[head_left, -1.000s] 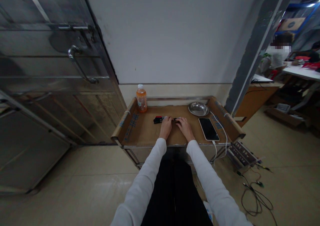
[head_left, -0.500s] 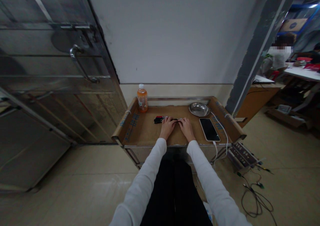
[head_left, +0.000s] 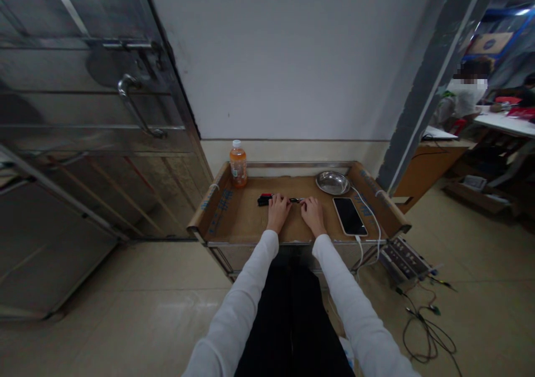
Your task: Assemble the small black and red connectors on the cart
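Note:
On the cardboard-lined cart top (head_left: 238,221), a small bunch of black and red pens (head_left: 264,200) lies at the left, partly under the fingers of my left hand (head_left: 278,213). Those fingers are bent down over the bunch, and their tips are hard to make out. A slim dark pen (head_left: 295,200) lies sideways between my two hands. My right hand (head_left: 312,215) pinches its right end, with thumb and fingers together. How far the pen reaches under my left hand is hidden.
An orange drink bottle (head_left: 238,165) stands at the back left. At the right are a shiny metal bowl (head_left: 332,182) and a phone (head_left: 350,216) with a white charging cable (head_left: 375,215). Cables (head_left: 430,332) and an electrical box (head_left: 403,260) lie on the floor. A person sits far right.
My left hand has shifted slightly left toward the bunch of pens, so the gap between my hands is wider and more of the slim pen shows. My right hand has barely moved.

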`<state>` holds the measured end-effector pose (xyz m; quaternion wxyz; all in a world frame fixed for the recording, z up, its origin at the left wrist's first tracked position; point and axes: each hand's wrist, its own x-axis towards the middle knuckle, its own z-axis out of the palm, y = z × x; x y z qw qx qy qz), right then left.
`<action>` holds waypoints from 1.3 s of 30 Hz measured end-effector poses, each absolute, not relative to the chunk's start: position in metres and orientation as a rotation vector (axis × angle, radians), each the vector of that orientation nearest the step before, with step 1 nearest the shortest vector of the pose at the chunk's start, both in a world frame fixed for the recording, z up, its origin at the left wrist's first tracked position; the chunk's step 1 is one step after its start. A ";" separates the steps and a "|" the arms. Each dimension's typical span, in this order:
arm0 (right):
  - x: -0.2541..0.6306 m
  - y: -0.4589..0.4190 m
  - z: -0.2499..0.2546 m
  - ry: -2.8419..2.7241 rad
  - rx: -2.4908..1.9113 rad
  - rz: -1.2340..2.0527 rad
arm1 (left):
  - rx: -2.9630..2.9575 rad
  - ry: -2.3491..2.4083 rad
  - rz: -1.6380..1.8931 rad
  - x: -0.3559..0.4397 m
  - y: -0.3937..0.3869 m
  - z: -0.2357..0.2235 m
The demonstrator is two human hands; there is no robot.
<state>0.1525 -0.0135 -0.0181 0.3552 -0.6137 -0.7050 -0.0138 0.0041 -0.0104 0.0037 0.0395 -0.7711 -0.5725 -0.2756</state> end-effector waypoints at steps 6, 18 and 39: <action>0.152 -0.010 -0.021 -1.915 -1.525 -0.009 | -2.371 -1.746 -0.837 0.004 -0.009 0.001; 0.151 -0.012 -0.018 -1.939 -1.551 0.030 | -2.297 -1.837 -0.787 0.004 -0.013 0.006; 0.148 -0.015 -0.010 -2.001 -1.401 0.019 | -2.608 -1.583 -1.057 0.004 -0.004 -0.003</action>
